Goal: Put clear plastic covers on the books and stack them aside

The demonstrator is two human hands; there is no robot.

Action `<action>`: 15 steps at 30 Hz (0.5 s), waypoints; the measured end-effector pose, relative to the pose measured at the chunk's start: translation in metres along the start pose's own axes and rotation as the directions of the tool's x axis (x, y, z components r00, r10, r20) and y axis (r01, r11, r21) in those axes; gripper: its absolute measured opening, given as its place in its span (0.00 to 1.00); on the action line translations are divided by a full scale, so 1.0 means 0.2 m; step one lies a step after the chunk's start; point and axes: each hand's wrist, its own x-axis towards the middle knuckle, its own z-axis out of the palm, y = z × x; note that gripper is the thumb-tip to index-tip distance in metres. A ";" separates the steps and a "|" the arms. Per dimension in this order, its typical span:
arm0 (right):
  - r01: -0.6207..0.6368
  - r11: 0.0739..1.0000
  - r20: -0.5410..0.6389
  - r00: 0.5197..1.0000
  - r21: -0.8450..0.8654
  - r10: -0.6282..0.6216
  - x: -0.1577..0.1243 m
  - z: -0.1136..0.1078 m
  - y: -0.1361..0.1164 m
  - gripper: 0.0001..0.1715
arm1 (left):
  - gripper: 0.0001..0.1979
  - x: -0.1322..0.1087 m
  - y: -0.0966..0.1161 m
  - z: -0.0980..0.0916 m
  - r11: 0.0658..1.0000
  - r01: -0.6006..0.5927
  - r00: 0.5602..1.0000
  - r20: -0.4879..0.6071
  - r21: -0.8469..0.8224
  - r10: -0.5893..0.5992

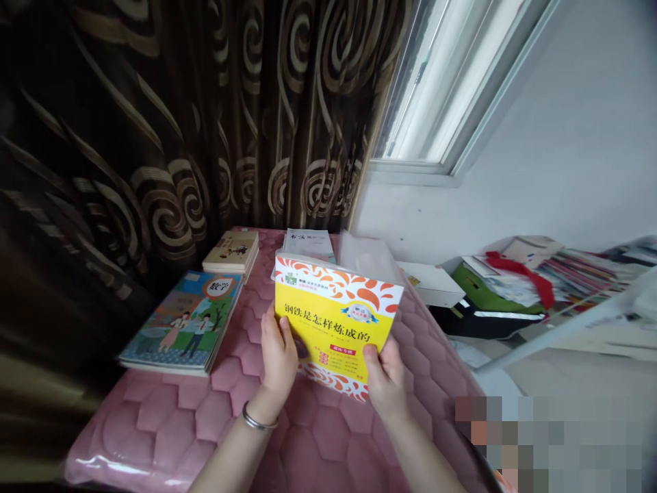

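Book (333,311), one, between two hands (280,352) (387,376)

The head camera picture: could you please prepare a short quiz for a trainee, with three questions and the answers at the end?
1. Multiple choice. What do the left hand and the right hand hold together?
A) a cup
B) a yellow book
C) a towel

2. True or false. There is a bracelet on the left wrist.

3. Fill in the blank. The blue-covered book lies on a pile to the ____ of the yellow book in the picture.

Key: 1. B; 2. true; 3. left
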 end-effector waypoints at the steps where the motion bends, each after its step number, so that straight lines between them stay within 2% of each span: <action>1: 0.009 1.000 0.006 1.000 0.001 -0.009 0.00 -0.01 0.00 0.25 | 0.17 0.02 0.01 -0.02 0.999 0.005 1.000 0.022 -0.048 -0.004; 5: 0.050 0.999 -0.010 0.999 -0.013 -0.050 0.02 -0.04 0.07 0.29 | 0.16 0.07 0.04 -0.09 0.992 0.011 0.998 0.061 -0.129 -0.003; 11: 0.165 0.971 -0.107 0.977 -0.173 -0.185 0.00 -0.06 0.27 0.30 | 0.17 0.06 0.00 -0.08 0.976 0.001 0.992 0.124 -0.217 0.026; 13: 0.190 0.957 -0.091 0.973 -0.220 -0.214 -0.01 -0.07 0.31 0.31 | 0.18 0.06 -0.03 -0.08 0.949 0.058 0.985 0.171 -0.311 -0.004; 15: 0.197 0.948 -0.061 0.974 -0.250 -0.219 -0.01 -0.09 0.33 0.31 | 0.19 0.08 -0.06 -0.10 0.895 0.184 0.960 0.271 -0.405 -0.075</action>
